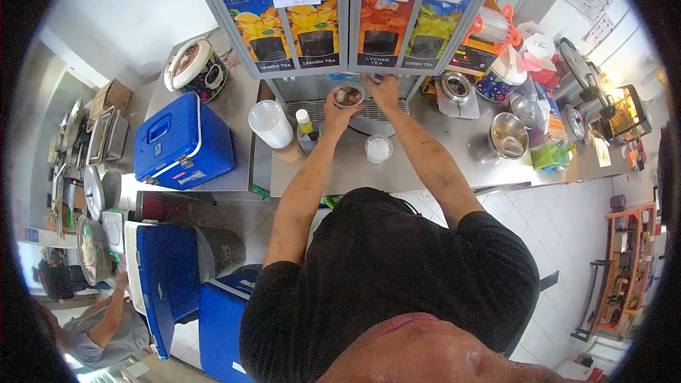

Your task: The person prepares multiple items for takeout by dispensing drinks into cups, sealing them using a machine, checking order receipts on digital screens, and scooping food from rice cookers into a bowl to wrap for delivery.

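My left hand (338,115) is closed around a clear plastic cup (347,96) that contains a brown drink and ice. This cup is under the front of a grey drink dispenser (350,21) with colourful tea panels, above its drip grate. Just to the right, my right hand (385,92) reaches up to the dispenser's lower edge. Its fingers look curled there, but what they grip or press is hidden. Nearer me, a second cup (379,149) filled with ice stands on the steel counter (333,174).
Left of the grate stand a tall white container (269,124) and a small bottle with a yellow label (304,123). A blue cooler box (184,142) sits farther left. Metal bowls (508,135) are on the right. Another person (106,330) is at lower left, by an open cooler (167,284).
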Action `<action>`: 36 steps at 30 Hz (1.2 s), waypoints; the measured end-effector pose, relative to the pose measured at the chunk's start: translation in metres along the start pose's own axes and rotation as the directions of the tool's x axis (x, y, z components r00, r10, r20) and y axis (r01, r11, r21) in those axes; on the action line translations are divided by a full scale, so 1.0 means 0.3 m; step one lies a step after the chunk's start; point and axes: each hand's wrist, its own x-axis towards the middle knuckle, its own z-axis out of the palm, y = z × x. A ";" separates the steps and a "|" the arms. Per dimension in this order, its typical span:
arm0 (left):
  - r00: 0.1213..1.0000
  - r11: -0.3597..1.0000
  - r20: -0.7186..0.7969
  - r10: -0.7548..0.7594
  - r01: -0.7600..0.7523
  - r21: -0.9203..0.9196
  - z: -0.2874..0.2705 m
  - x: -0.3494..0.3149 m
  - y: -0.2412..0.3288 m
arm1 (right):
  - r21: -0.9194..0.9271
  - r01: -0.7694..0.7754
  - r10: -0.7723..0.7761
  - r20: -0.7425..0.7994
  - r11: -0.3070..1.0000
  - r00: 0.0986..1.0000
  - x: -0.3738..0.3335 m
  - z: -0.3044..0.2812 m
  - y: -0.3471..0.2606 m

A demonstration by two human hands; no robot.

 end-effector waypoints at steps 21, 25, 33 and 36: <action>1.000 0.995 0.006 0.005 -0.006 0.098 0.000 -0.019 0.018 | 0.167 -0.019 0.028 -0.052 0.986 0.998 -0.012 0.004 0.036; 0.999 1.000 0.028 -0.020 0.020 -0.002 0.042 -0.011 0.014 | 0.137 0.012 0.001 -0.090 0.991 0.996 0.008 -0.025 0.083; 0.997 0.975 0.077 -0.034 0.049 -0.217 0.037 0.009 -0.107 | 0.045 -0.069 0.070 -0.019 0.997 0.997 -0.003 -0.024 0.051; 0.999 0.995 0.044 -0.028 0.032 -0.097 0.031 -0.011 -0.098 | 0.165 -0.046 0.051 -0.027 0.985 0.998 -0.023 -0.018 0.047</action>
